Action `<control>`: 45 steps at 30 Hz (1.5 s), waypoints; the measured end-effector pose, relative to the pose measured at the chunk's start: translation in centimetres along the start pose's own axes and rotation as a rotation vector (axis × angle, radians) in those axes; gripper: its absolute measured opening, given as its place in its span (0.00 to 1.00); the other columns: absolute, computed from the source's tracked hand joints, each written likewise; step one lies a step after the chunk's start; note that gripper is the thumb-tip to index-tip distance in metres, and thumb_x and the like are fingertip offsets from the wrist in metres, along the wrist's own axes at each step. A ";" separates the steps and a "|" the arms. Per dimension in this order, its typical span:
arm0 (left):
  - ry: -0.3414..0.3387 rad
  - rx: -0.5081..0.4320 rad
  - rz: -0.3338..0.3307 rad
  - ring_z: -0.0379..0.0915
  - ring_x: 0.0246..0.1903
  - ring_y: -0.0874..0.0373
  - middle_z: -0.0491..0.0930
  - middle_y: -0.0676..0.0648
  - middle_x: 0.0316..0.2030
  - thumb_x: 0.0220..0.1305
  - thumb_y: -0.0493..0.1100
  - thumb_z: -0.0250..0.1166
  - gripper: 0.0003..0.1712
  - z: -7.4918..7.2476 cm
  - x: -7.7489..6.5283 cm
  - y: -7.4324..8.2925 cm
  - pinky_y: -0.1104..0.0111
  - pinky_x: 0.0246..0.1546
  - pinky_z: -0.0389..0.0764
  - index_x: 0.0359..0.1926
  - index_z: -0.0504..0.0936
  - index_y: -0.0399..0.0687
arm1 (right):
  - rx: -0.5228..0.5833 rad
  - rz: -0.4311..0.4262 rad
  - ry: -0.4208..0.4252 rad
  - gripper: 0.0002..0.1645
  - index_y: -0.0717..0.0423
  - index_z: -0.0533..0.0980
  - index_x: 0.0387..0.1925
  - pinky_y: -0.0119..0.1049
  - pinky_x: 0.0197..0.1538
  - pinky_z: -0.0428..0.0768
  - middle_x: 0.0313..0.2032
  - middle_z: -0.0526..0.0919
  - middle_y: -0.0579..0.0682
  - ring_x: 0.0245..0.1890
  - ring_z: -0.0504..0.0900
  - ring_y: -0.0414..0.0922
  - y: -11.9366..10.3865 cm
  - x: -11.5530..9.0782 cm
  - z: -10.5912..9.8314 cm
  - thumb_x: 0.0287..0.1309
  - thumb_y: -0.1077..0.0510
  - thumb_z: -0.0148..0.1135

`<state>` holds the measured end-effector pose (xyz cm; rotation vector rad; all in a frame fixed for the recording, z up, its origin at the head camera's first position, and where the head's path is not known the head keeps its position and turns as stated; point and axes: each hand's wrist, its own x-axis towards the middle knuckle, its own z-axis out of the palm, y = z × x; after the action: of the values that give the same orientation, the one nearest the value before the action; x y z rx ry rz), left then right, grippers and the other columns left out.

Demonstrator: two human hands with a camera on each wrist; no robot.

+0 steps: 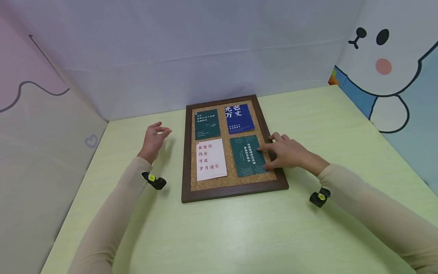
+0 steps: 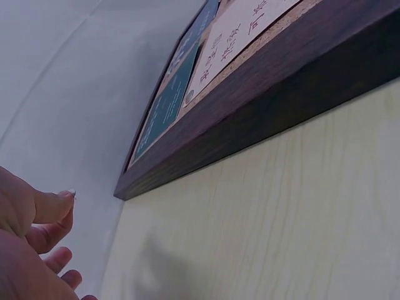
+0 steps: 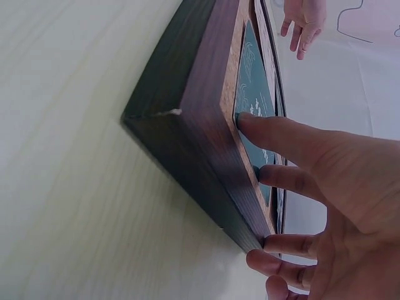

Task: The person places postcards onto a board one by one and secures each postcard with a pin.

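Note:
A cork board (image 1: 236, 182) in a dark brown wooden frame (image 1: 236, 189) lies on the table, bearing several cards. My right hand (image 1: 285, 153) reaches over the frame's right side; its thumb and index finger press on the dark green card (image 1: 242, 163) at the lower right, other fingers by the frame's outer edge. Left of the board, my left hand (image 1: 153, 142) is raised, pinching a tiny whitish thumbtack (image 2: 72, 192) between thumb and finger. Also on the cork are a pale pink card (image 1: 211, 169), a teal card (image 1: 207, 131) and a blue card (image 1: 243, 118).
Silver tacks show at the top left corners of the teal and pink cards. The pale green table (image 1: 219, 232) extends around the board. Behind it stands a white wall covering (image 1: 212, 68), with a cartoon-printed wall (image 1: 386, 80) at the right.

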<state>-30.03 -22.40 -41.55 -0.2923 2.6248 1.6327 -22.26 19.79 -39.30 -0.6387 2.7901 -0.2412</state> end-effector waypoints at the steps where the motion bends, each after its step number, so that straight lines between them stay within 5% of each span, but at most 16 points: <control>1: 0.002 -0.001 -0.002 0.36 0.76 0.47 0.49 0.43 0.75 0.72 0.40 0.57 0.19 0.1 0.1 0.0 0.53 0.73 0.50 0.54 0.76 0.25 | 0.000 0.001 0.000 0.39 0.45 0.75 0.63 0.56 0.47 0.76 0.66 0.64 0.66 0.54 0.70 0.62 0.0 0.0 0.0 0.50 0.37 0.71; 8: -0.006 -0.036 -0.005 0.39 0.76 0.47 0.49 0.43 0.75 0.71 0.37 0.57 0.19 2.1 1.3 0.6 0.56 0.74 0.49 0.53 0.74 0.22 | 0.000 0.006 0.000 0.39 0.44 0.75 0.63 0.56 0.48 0.75 0.66 0.64 0.66 0.55 0.70 0.62 0.0 0.0 0.0 0.50 0.38 0.71; 16: -0.040 -0.019 -0.055 0.41 0.76 0.47 0.44 0.51 0.77 0.72 0.39 0.57 0.13 6.7 1.7 2.7 0.52 0.72 0.53 0.47 0.76 0.31 | 0.005 0.001 -0.008 0.39 0.44 0.74 0.63 0.57 0.48 0.75 0.66 0.64 0.67 0.55 0.70 0.62 -0.3 -0.1 0.0 0.51 0.38 0.70; 30: -0.212 0.326 0.161 0.41 0.76 0.47 0.51 0.50 0.76 0.68 0.44 0.63 0.12 13.7 -1.8 6.3 0.50 0.74 0.45 0.39 0.86 0.38 | -0.007 0.003 0.008 0.38 0.44 0.75 0.63 0.57 0.48 0.76 0.66 0.64 0.67 0.55 0.70 0.63 -0.2 -0.3 -0.1 0.51 0.39 0.71; 36: -0.260 0.451 0.228 0.43 0.76 0.48 0.53 0.49 0.76 0.68 0.45 0.62 0.14 15.1 -2.5 6.7 0.43 0.72 0.41 0.33 0.87 0.40 | -0.008 0.004 0.006 0.38 0.45 0.74 0.64 0.57 0.48 0.76 0.66 0.64 0.67 0.56 0.70 0.63 -0.4 -0.2 0.0 0.52 0.39 0.71; 45: -0.297 0.532 0.219 0.42 0.76 0.47 0.52 0.49 0.76 0.68 0.45 0.62 0.15 15.3 -2.8 7.2 0.42 0.72 0.42 0.30 0.86 0.39 | -0.004 0.004 0.010 0.38 0.44 0.74 0.64 0.57 0.48 0.75 0.67 0.63 0.67 0.56 0.70 0.63 -0.5 0.3 0.3 0.51 0.38 0.71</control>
<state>-29.57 -5.26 -41.69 0.2453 2.7826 0.8622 -22.20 19.18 -39.51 -0.6347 2.8023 -0.2383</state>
